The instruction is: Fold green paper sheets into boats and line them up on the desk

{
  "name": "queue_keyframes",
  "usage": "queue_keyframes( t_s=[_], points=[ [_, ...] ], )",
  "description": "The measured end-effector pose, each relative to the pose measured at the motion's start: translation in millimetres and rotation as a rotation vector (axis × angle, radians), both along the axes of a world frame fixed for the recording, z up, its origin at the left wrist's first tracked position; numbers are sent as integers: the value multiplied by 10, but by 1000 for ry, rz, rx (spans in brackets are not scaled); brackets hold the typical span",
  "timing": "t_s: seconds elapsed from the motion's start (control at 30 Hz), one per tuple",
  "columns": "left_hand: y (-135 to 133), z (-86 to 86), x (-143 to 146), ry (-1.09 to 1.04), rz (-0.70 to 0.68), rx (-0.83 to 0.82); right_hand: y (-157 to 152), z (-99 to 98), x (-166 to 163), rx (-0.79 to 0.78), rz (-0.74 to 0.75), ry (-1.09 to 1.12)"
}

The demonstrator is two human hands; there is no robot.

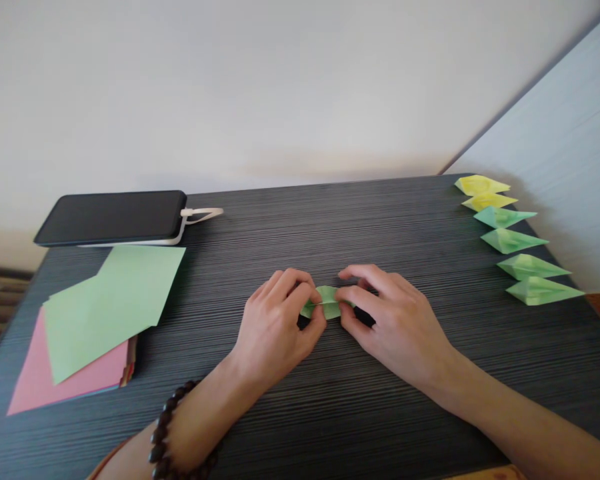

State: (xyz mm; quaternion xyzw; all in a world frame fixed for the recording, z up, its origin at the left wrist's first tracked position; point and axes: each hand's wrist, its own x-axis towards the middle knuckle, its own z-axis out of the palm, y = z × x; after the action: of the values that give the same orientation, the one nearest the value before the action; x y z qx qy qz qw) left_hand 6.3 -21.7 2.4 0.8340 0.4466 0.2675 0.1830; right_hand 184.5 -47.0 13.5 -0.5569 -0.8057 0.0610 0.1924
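A small folded piece of green paper (330, 303) lies between my two hands, just above the dark table. My left hand (279, 320) pinches its left end between thumb and fingers. At the other end, my right hand (387, 308) grips the paper with thumb and index finger, its other fingers curled above. A crease or seam runs along the middle of the paper. Both of its tips are partly hidden by my fingers.
Several folded paper shapes, yellow and green (523, 241), stand in a row along the table's right edge. At left lie loose green sheets (115, 300) on a pink-topped paper stack (35, 380). Behind them rests a black phone (113, 217) with a white cable (205, 213).
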Motion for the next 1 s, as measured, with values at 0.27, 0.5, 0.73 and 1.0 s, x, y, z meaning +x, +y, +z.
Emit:
queue_keyframes(
  t_s=[0.27,0.5,0.73,1.0],
  points=[
    [-12,-4,-17,-41,-17,-2,5,13,-8,-74,28,28],
    [-25,-7,15,31,7,25,-26,-16,-85,-74,-24,13],
    [-35,6,24,50,31,17,-6,-29,-91,-133,-48,41],
    [-17,-1,9,54,10,3,38,-18,-56,-180,-18,142]
  ],
)
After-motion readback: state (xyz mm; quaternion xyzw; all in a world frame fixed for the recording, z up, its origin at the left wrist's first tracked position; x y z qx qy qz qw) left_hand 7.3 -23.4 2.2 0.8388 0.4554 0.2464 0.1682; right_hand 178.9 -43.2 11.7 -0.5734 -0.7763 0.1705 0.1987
